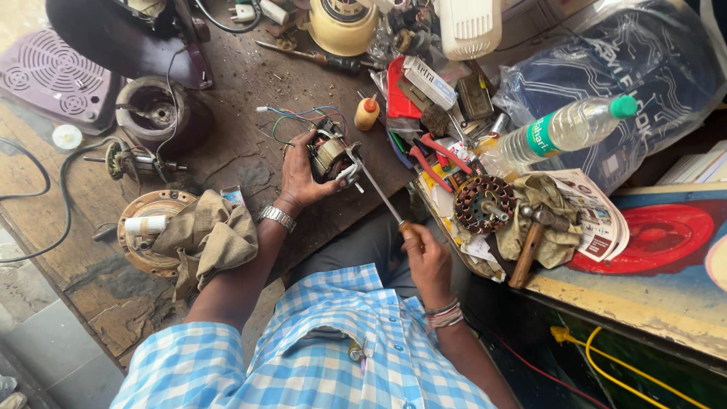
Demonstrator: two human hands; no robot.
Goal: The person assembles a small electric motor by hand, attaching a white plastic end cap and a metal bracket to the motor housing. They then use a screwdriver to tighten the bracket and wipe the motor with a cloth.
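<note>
My left hand (299, 176) grips a small electric motor (330, 154) with coloured wires (299, 117) trailing from its far side, held over the worn wooden bench (227, 91). My right hand (424, 254) is closed on the handle of a long screwdriver (379, 193). Its metal shaft runs up and left, and the tip meets the motor's near side. A metal watch sits on my left wrist, thread bands on my right.
A brown rag (208, 238) lies on a round motor cover at the left. To the right are a wound stator (485, 203), a hammer (530, 242), red pliers (432, 159), a plastic water bottle (560, 132) and a small orange-capped bottle (367, 113).
</note>
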